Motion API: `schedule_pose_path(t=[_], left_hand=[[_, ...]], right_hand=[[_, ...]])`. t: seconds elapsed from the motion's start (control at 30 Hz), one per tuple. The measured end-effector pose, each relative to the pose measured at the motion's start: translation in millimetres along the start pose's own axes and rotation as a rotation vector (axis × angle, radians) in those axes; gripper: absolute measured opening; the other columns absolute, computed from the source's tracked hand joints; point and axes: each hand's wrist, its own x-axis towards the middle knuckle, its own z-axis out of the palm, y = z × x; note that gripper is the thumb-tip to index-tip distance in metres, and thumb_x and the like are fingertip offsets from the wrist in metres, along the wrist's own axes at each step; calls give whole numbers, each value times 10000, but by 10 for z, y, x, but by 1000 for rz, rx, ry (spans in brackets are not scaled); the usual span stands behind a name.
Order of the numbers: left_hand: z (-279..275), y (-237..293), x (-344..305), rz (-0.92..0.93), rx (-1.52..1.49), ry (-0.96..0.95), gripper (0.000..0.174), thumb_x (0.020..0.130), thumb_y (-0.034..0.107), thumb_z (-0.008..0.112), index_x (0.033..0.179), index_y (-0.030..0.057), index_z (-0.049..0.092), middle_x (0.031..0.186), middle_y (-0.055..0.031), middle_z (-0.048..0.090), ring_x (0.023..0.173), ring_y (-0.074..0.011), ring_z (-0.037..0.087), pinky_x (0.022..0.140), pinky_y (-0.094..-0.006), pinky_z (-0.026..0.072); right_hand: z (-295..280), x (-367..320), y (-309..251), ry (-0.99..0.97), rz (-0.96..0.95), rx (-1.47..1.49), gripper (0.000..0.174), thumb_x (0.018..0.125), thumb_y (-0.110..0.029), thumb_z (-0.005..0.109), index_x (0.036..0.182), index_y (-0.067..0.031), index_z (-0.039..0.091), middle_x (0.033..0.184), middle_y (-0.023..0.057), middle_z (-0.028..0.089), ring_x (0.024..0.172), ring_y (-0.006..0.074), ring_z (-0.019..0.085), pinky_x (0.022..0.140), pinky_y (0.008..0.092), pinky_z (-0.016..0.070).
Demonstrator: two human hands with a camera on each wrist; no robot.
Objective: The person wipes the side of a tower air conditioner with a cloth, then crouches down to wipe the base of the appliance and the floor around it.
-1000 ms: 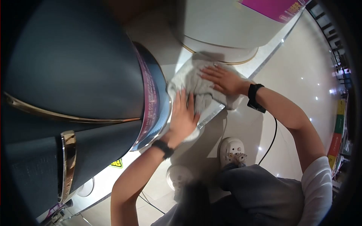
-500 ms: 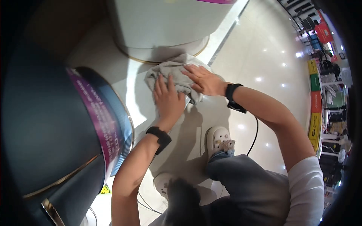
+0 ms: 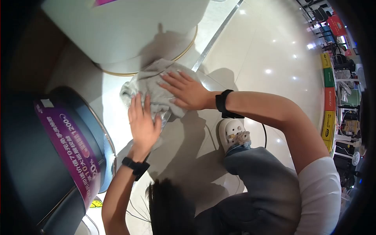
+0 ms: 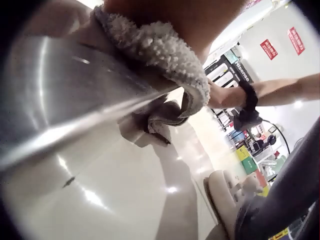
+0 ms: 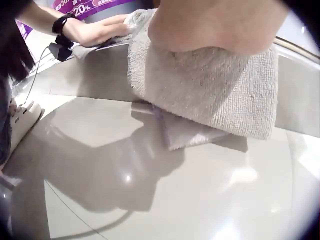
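A crumpled grey towelling cloth (image 3: 150, 76) lies over a pale ledge, close against the base of a white rounded cabinet. My left hand (image 3: 144, 123) rests on the cloth's near left part with its fingers straight. Flat across the cloth's right side lies my right hand (image 3: 188, 91), fingers stretched out and slightly spread. In the left wrist view a fluffy fold of the cloth (image 4: 160, 50) hangs over the metal edge. The right wrist view shows the cloth (image 5: 210, 90) draping below my right hand (image 5: 215, 22), its corner hanging down over the ledge's side.
The white cabinet (image 3: 129, 35) stands ahead on a gold-rimmed base. At left is a dark rounded cabinet (image 3: 27, 152) with a purple printed band (image 3: 74, 156). Metal trim (image 3: 217, 35) runs along the ledge. A pale clog (image 3: 233, 135) and a black cable (image 3: 265, 137) are on the tiled floor.
Both hands and the cloth have slid along the ledge, away from the dark cabinet and up to the white cabinet's base. The head view has turned too. Both hands stay flat on the cloth.
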Motion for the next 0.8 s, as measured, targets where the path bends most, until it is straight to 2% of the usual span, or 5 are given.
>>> schedule_pose_path(t=[0.17,0.37,0.47,0.6,0.8], left_hand=[[-109,-5,-237,-118,70,-30,650,817,197,527,1379,-48,314,1415,-313,276,1312,-473,261,1078,-530,214],[-345,-37,-811,-455,283,-77,649,870,195,479,1401,-81,227,1458,-324,166,1347,-486,180,1098,-527,168],[-595,86,-1056,-449,107,-278,650,874,130,528,1363,-154,207,1447,-339,164,1353,-492,154,1117,-492,161],[-1089,301,-948,-563,56,-613,699,907,204,532,1410,-91,145,1455,-320,167,1367,-451,168,1117,-474,183],[-940,101,-717,-403,223,-669,657,850,193,602,1309,-153,285,1432,-347,186,1355,-481,170,1102,-497,213]], right_hand=[[32,506,238,29,-427,141,565,935,-380,421,1423,-114,317,1506,137,229,1393,306,212,1139,457,162],[359,1312,-205,135,-708,192,529,892,-370,493,1367,-149,420,1479,74,313,1386,232,247,1145,424,172],[452,1416,-511,86,-733,250,524,893,-356,481,1373,-155,415,1487,72,302,1389,229,241,1146,431,154],[530,1425,-778,102,-664,205,515,898,-356,442,1361,-132,424,1480,91,315,1386,234,245,1139,451,138],[597,1394,-704,204,-613,155,505,889,-360,449,1340,-133,449,1465,101,342,1363,255,293,1117,461,175]])
